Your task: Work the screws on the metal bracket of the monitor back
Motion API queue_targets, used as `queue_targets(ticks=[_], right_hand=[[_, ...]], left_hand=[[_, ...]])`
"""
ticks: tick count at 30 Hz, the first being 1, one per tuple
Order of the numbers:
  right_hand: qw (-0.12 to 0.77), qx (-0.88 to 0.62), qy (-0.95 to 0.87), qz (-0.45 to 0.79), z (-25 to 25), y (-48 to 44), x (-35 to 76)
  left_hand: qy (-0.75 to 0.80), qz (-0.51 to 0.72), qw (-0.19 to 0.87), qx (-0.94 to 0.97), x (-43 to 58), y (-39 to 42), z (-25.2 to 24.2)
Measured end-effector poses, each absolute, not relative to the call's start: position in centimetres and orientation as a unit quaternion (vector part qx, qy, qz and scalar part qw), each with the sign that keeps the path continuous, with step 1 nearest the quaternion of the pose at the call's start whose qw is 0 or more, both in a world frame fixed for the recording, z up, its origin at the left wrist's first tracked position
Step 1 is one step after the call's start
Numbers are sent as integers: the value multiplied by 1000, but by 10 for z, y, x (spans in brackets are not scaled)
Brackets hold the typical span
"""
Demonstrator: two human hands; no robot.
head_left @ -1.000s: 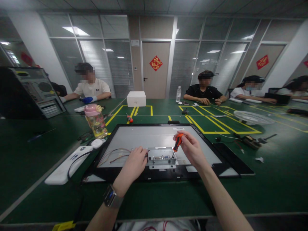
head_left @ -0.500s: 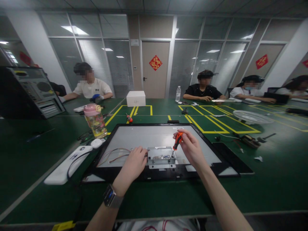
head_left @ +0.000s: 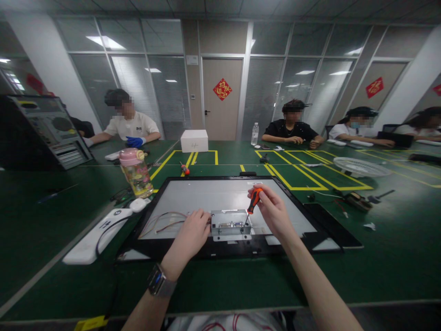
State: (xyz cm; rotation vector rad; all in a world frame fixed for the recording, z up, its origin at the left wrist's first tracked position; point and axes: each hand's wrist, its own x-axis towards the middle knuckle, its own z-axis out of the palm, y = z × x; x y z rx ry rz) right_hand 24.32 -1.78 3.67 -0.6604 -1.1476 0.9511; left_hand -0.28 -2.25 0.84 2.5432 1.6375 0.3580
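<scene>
A flat display panel (head_left: pixel 193 195) with a black frame lies on the green table, its grey back facing up. On it sits a shallow metal housing (head_left: pixel 225 217) with connectors and a circuit board inside. My left hand (head_left: pixel 195 226) grips the housing's left edge, its fingertips partly hidden there. My right hand (head_left: pixel 272 207) is closed round the handle of an orange and black screwdriver (head_left: pixel 255 200). The screwdriver's shaft points down into the right part of the housing, slightly tilted. Thin loose wires (head_left: pixel 165 221) lie on the panel, left of my left hand.
Left of the panel are a white power bank-like device (head_left: pixel 93 236) and a pink-lidded bottle (head_left: pixel 136 172). A black phone-like slab (head_left: pixel 332 225) lies at the right. Beyond stand a white box (head_left: pixel 195 141) and a computer case (head_left: pixel 44 133). Co-workers sit across the table.
My hands, the screwdriver and the housing look almost unmoved. Across the table, a co-worker's blue-gloved hand has shifted slightly, and the dark-shirted person no longer holds up a pale strip.
</scene>
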Motion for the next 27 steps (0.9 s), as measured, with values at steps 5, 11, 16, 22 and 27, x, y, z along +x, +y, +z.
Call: queue_targets(ticks=[5,11,16,22,27], right_hand=[[682,-294,-540,397,34,-18,242],[686,-330,-548,347,34,-18,243],[705,-352,-546,284,36,-19,242],[689,-330,-570,302,36,-22,240],[688,-332,-561,320,36,-23,239]], left_hand=[[535,117,48,835,-3,-23,10],[539,114,47,833,-1,-24,12],[539,111,43,834,-1,-24,12],[540,101,38,835,0,-23,13],[537,101,31,837,0,-24,14]])
